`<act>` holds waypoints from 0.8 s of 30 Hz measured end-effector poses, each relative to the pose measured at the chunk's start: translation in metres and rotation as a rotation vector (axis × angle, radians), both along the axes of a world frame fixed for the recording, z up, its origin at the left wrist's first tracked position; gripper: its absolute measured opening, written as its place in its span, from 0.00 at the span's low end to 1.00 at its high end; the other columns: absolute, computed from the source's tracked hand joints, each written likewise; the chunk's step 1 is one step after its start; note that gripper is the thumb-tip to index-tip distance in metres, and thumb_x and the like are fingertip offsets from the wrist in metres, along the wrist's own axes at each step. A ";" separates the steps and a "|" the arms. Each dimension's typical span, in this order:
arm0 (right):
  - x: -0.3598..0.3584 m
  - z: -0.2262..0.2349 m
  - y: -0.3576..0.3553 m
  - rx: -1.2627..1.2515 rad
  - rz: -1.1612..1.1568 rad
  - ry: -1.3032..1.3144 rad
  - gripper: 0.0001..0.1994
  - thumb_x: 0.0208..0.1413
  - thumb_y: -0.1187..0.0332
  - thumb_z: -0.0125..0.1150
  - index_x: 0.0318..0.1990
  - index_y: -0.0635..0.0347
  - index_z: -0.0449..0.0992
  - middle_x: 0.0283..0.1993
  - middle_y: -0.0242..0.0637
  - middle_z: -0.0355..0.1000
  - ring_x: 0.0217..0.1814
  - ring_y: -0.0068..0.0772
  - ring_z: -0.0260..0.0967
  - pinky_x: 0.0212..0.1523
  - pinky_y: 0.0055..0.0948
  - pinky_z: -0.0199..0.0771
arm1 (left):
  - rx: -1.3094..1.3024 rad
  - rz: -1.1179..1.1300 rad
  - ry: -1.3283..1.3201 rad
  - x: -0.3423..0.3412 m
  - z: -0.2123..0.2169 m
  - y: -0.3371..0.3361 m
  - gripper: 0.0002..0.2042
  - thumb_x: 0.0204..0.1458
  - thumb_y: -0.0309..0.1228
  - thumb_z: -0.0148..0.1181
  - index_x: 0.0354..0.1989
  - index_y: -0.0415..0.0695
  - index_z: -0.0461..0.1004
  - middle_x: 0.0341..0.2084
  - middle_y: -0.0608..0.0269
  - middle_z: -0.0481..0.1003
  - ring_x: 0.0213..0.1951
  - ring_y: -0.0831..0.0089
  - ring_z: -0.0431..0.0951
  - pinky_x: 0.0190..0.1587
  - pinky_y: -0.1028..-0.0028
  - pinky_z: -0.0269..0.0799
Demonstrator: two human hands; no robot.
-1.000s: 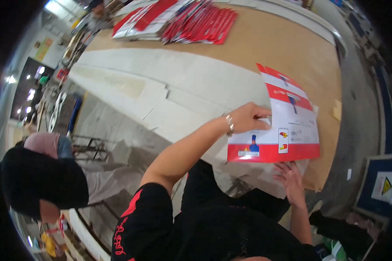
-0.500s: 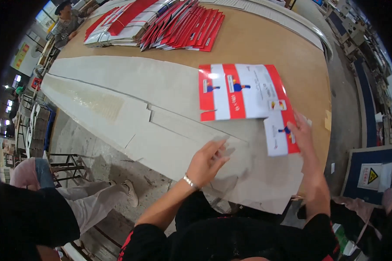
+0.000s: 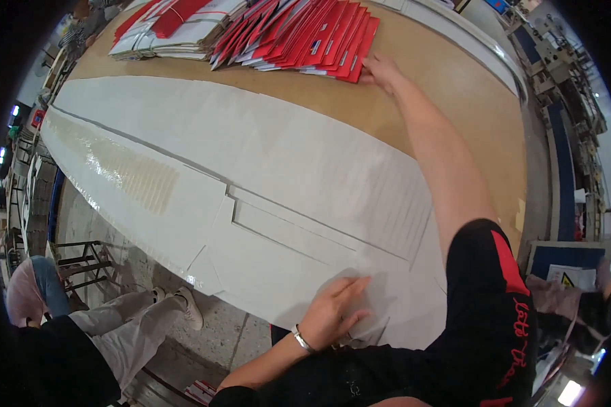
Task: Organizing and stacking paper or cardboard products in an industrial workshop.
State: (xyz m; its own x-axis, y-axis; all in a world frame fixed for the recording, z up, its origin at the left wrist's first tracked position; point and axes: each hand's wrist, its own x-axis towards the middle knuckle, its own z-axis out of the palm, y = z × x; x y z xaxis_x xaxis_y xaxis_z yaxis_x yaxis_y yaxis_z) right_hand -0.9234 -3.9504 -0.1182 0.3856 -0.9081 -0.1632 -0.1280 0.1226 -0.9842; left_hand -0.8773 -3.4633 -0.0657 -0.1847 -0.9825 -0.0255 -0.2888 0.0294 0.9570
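Note:
At the far side of the table, my right hand [image 3: 381,73] has its fingers closed at the right-hand end of a fanned stack of red and white printed cardboard sheets [image 3: 305,42]. The fingertips are on the edge of the outermost red sheet [image 3: 364,60]. My left hand [image 3: 332,313], with a metal band on its wrist, hovers over the near edge of a large white board [image 3: 305,169]. Its fingers are stretched out, the thumb apart, and nothing is in it. Slits and a stepped cut line run along the board, and clear tape [image 3: 115,169] shines on its left part.
Left of the fan lies a tied bundle of white and red sheets [image 3: 176,30] on the brown tabletop [image 3: 468,102]. A seated person's legs [image 3: 136,315] are at the lower left. Red and white pieces [image 3: 200,392] show below the table's near edge. Machinery lines the right.
The red and white printed sheet has left my right hand and the board. My right arm has stretched far forward to the fanned stack. My left hand has moved slightly nearer to me.

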 end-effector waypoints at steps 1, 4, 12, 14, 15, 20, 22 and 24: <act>-0.037 0.011 0.010 0.013 -0.027 0.228 0.31 0.57 0.65 0.57 0.64 0.65 0.53 0.39 0.32 0.70 0.36 0.19 0.67 0.30 0.23 0.70 | -0.012 -0.022 -0.038 -0.005 -0.005 0.000 0.28 0.43 0.27 0.64 0.56 0.41 0.65 0.45 0.50 0.71 0.45 0.51 0.72 0.48 0.63 0.70; -0.120 0.052 0.125 -0.308 0.321 0.424 0.27 0.58 0.65 0.54 0.63 0.64 0.57 0.41 0.28 0.69 0.38 0.18 0.65 0.35 0.21 0.69 | -0.192 0.089 -0.110 -0.011 -0.024 0.005 0.26 0.45 0.29 0.65 0.56 0.43 0.67 0.38 0.54 0.71 0.37 0.63 0.74 0.38 0.68 0.74; -0.342 0.139 0.468 -0.408 0.910 1.092 0.47 0.35 0.72 0.71 0.67 0.47 0.51 0.70 0.41 0.45 0.72 0.46 0.42 0.67 0.43 0.49 | -0.120 0.044 -0.229 -0.013 0.006 -0.028 0.24 0.43 0.31 0.66 0.52 0.45 0.71 0.33 0.61 0.71 0.31 0.70 0.71 0.37 0.73 0.71; -0.368 0.116 0.503 -0.605 0.771 1.314 0.48 0.32 0.73 0.71 0.66 0.51 0.53 0.70 0.40 0.45 0.72 0.46 0.41 0.68 0.40 0.50 | -0.122 0.016 -0.264 -0.019 -0.002 -0.030 0.24 0.43 0.31 0.66 0.52 0.45 0.71 0.34 0.62 0.71 0.31 0.70 0.71 0.38 0.72 0.71; -0.373 0.099 0.512 -0.737 0.667 1.248 0.46 0.32 0.75 0.69 0.65 0.51 0.55 0.70 0.36 0.47 0.72 0.45 0.43 0.67 0.40 0.51 | -0.139 0.003 -0.299 -0.020 -0.005 -0.029 0.25 0.42 0.32 0.67 0.52 0.46 0.71 0.34 0.62 0.71 0.31 0.71 0.71 0.38 0.72 0.71; -0.393 0.082 0.513 -0.749 0.515 1.020 0.30 0.44 0.80 0.58 0.59 0.51 0.65 0.65 0.33 0.58 0.69 0.40 0.51 0.66 0.38 0.54 | -0.108 -0.082 -0.392 -0.011 -0.003 -0.016 0.29 0.40 0.36 0.69 0.55 0.47 0.69 0.45 0.59 0.68 0.41 0.69 0.72 0.44 0.73 0.71; -0.395 0.091 0.510 -0.739 0.508 0.893 0.25 0.46 0.82 0.55 0.55 0.54 0.69 0.61 0.33 0.63 0.67 0.40 0.56 0.65 0.37 0.56 | -0.105 -0.128 -0.375 -0.007 0.004 -0.007 0.31 0.39 0.38 0.70 0.56 0.48 0.69 0.51 0.57 0.66 0.45 0.67 0.72 0.47 0.73 0.71; -0.394 0.105 0.510 -0.567 0.230 0.692 0.23 0.46 0.86 0.49 0.51 0.58 0.72 0.56 0.36 0.69 0.62 0.42 0.62 0.64 0.36 0.59 | -0.249 -0.283 -0.616 -0.005 0.012 0.004 0.34 0.37 0.41 0.71 0.57 0.49 0.67 0.60 0.58 0.59 0.52 0.63 0.69 0.54 0.67 0.67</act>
State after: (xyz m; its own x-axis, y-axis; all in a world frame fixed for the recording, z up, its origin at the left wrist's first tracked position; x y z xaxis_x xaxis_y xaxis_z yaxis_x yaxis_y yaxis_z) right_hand -1.3176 -3.4401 -0.0133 0.5487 -0.8357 0.0213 -0.6717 -0.4559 -0.5839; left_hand -0.8824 -3.4591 -0.0537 -0.4571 -0.8893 0.0116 -0.7225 0.3789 0.5782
